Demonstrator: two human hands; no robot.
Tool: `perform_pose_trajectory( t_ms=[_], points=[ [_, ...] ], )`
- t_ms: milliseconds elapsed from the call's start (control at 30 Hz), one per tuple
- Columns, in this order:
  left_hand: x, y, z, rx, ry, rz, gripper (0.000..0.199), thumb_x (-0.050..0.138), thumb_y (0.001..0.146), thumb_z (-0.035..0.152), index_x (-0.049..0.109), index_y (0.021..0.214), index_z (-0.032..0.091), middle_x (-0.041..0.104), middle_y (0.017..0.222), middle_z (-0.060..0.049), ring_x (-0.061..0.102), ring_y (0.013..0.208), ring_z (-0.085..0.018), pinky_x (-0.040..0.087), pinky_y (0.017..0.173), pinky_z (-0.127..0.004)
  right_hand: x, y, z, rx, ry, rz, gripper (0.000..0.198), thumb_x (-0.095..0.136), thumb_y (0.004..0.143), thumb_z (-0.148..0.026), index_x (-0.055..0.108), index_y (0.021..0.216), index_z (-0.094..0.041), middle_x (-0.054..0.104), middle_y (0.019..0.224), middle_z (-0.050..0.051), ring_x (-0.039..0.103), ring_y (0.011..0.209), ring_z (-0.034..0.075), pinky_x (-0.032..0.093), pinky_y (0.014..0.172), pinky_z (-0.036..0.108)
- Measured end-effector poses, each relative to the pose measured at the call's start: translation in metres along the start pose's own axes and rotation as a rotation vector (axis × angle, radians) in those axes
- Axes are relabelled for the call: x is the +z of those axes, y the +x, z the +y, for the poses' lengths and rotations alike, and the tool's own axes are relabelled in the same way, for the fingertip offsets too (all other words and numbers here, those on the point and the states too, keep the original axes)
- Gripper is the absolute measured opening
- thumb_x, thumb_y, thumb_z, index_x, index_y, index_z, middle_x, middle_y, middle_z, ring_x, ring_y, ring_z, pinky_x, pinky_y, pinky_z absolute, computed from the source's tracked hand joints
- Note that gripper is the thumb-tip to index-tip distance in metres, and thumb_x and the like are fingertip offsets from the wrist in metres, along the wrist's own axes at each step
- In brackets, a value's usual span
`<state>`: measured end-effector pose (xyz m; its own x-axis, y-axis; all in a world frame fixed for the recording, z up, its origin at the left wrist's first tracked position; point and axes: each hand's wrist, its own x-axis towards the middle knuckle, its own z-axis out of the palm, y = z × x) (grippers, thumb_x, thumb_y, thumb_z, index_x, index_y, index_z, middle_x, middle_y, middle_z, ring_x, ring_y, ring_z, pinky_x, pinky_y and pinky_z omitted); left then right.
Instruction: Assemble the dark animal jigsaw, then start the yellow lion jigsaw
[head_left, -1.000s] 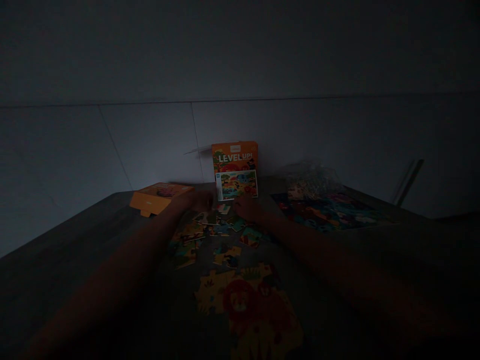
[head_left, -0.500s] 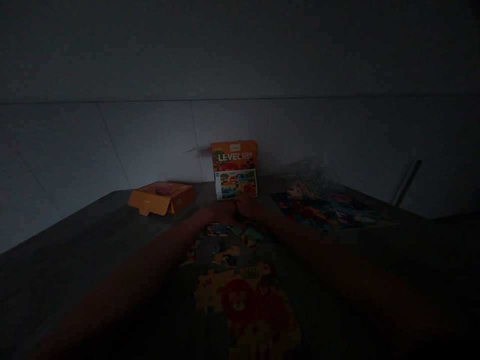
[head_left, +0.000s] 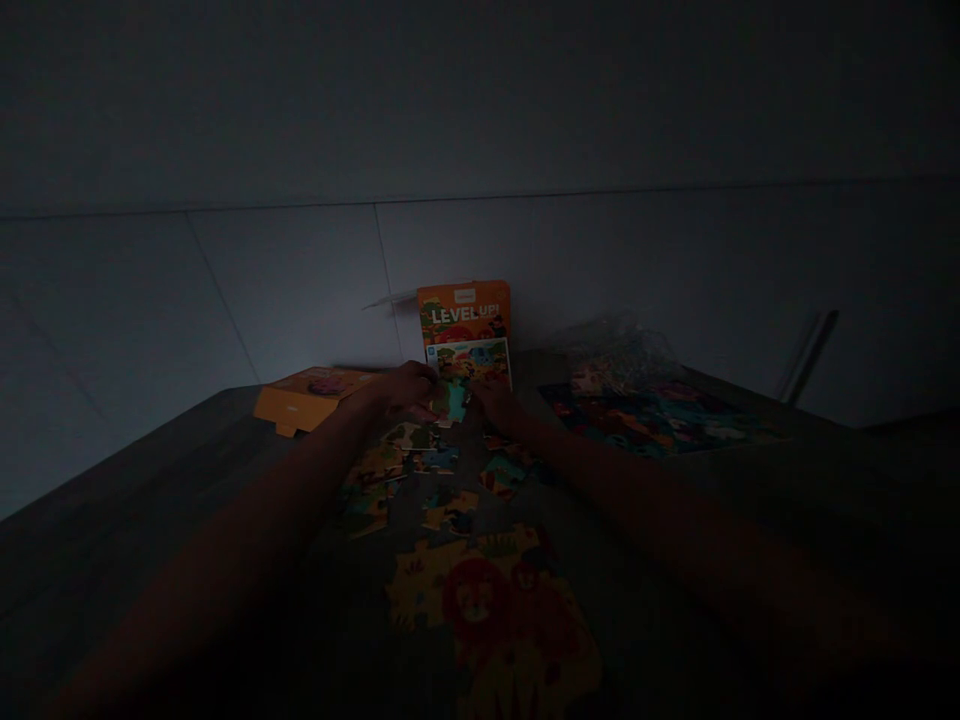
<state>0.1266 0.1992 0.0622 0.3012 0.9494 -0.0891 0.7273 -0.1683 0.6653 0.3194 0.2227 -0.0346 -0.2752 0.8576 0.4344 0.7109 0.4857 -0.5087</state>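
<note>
A green and teal jigsaw puzzle piece [head_left: 453, 402] is held up in front of the orange puzzle box [head_left: 465, 298]. My left hand [head_left: 405, 388] grips it from the left, fingers closed. My right hand [head_left: 498, 404] meets its right edge with bent fingers, though darkness hides the exact grip. Loose puzzle pieces [head_left: 436, 460] lie on the table below both hands, with more pieces [head_left: 375, 480] by my left forearm. Nearest me is a joined puzzle section [head_left: 480, 600] showing a red-maned lion. A picture card [head_left: 472, 358] leans on the box, partly covered by my hands.
The room is very dim. On the left lies an orange flat box [head_left: 300, 400] with its flap out. A dark, colourful puzzle [head_left: 660, 415] is spread at the right, a clear plastic bag [head_left: 622, 350] on its far edge. Behind the table stands a pale wall [head_left: 300, 280].
My hands have moved apart, the left one leftward and up. The green and teal piece now shows raised between them. More loose pieces are uncovered on the left.
</note>
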Motion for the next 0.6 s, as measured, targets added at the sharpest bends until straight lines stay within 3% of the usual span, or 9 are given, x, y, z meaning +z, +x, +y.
perform_pose_trajectory(
  t_ms=[167, 267, 433, 600],
  points=[
    [-0.001, 0.004, -0.01, -0.032, -0.109, -0.02, 0.026, 0.065, 0.071, 0.021, 0.067, 0.095, 0.014, 0.071, 0.08, -0.008, 0.071, 0.073, -0.023, 0.053, 0.059, -0.024, 0.001, 0.002, -0.001, -0.086, 0.05, -0.008, 0.033, 0.047, 0.098, -0.018, 0.053, 0.066, -0.015, 0.053, 0.064, -0.001, 0.054, 0.064, 0.014, 0.039, 0.06, 0.023],
    [0.002, 0.006, -0.015, -0.06, -0.157, -0.1, 0.022, 0.064, 0.07, 0.02, 0.068, 0.09, 0.013, 0.073, 0.083, -0.011, 0.071, 0.076, -0.024, 0.055, 0.066, -0.029, 0.003, 0.003, -0.002, -0.114, 0.03, 0.063, 0.024, 0.046, 0.095, -0.015, 0.054, 0.073, -0.015, 0.056, 0.072, 0.0, 0.053, 0.07, 0.015, 0.036, 0.064, 0.024],
    [0.001, 0.007, -0.021, -0.095, -0.192, -0.239, 0.024, 0.074, 0.066, 0.026, 0.069, 0.085, 0.012, 0.075, 0.091, -0.015, 0.072, 0.08, -0.026, 0.054, 0.067, -0.029, 0.009, 0.001, -0.003, -0.156, -0.024, 0.121, 0.016, 0.043, 0.097, -0.014, 0.055, 0.086, -0.016, 0.058, 0.085, 0.005, 0.052, 0.077, 0.017, 0.035, 0.069, 0.026],
    [0.0, 0.013, -0.028, -0.076, -0.22, -0.192, 0.031, 0.078, 0.064, 0.03, 0.068, 0.09, 0.015, 0.073, 0.087, -0.008, 0.069, 0.071, -0.019, 0.05, 0.062, -0.024, 0.011, -0.002, -0.004, -0.202, -0.076, 0.043, 0.015, 0.044, 0.098, -0.015, 0.053, 0.086, -0.017, 0.056, 0.078, 0.003, 0.05, 0.069, 0.018, 0.032, 0.063, 0.027]
  ],
)
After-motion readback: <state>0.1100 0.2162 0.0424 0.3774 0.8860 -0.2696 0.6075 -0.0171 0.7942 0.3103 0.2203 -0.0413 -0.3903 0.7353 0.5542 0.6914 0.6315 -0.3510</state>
